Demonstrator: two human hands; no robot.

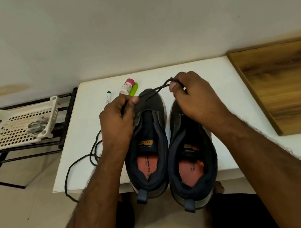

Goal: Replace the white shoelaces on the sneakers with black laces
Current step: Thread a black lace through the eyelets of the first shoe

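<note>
We see the left hand (117, 120) and right hand (193, 98) pinching a black lace (159, 89) above two sneakers (149, 147); its tips are hidden.

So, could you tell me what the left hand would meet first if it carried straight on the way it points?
Probably the small pink-capped bottle just beyond the left hand, which pinches the black lace; depth is unclear.

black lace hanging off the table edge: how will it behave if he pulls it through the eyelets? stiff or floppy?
Probably floppy: the black lace lies in loose loops on the table and droops over its edge. Likely light, since the span between the left hand and right hand hangs almost straight from a light grip. The slack may drag or snag on the table edge.
</note>
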